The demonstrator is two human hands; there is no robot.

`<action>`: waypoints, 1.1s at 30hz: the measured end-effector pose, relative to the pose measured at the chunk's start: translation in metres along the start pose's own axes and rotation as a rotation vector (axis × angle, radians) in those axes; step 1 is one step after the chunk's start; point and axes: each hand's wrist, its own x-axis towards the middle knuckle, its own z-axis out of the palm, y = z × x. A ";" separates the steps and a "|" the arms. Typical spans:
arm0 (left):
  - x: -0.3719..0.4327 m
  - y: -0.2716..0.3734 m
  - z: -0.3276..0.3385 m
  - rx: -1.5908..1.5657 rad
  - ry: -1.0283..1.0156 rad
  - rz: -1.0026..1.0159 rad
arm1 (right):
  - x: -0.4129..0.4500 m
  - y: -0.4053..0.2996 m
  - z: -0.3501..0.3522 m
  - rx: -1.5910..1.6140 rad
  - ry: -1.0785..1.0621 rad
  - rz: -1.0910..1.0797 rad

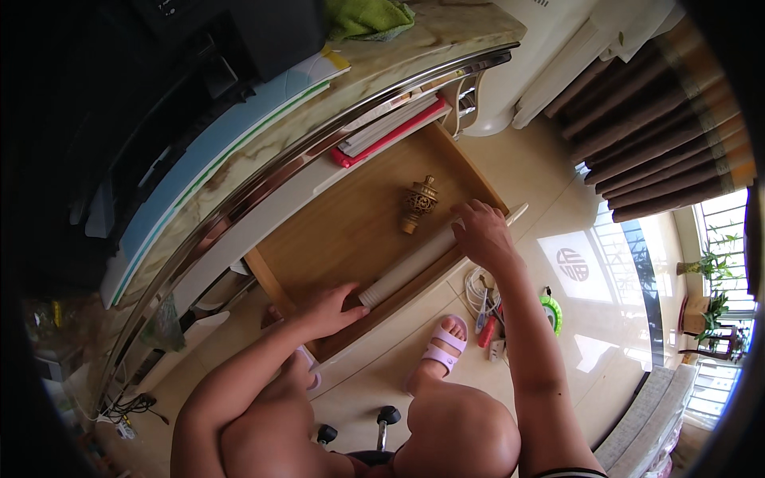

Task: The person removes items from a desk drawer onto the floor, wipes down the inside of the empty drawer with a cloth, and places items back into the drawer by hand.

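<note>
A pulled-out wooden drawer lies before me. Along its front wall rests a long white roll, ridged at the left end like stacked disposable cups. My right hand is on the roll's right end, thumb against it and fingers bent over it, hiding that end. By the other end is my left hand, thumb and forefinger apart, with nothing held; whether the thumb touches the roll I cannot tell. Behind the roll, a gold-coloured openwork ornament with a finial lies on the drawer's bottom.
A red-edged folder with papers sits on the shelf above the drawer, under a marble top bearing a green cloth. On the floor lie a white cable, a red-handled tool and a green round object. Chair casters stand below me.
</note>
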 end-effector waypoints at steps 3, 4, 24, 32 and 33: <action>0.010 0.002 0.008 -0.032 0.073 0.143 | 0.007 0.000 0.011 -0.194 -0.048 0.072; 0.014 0.001 0.011 0.007 0.085 0.154 | 0.009 0.004 0.017 -0.207 -0.027 0.079; -0.006 -0.007 -0.020 -0.245 0.077 -0.010 | 0.025 -0.040 -0.046 0.422 0.182 -0.024; -0.045 -0.012 -0.049 -0.266 0.336 0.102 | 0.008 -0.019 -0.018 0.302 -0.092 -0.071; -0.050 -0.009 -0.051 -0.287 0.357 0.098 | 0.006 -0.020 -0.007 0.267 -0.182 -0.128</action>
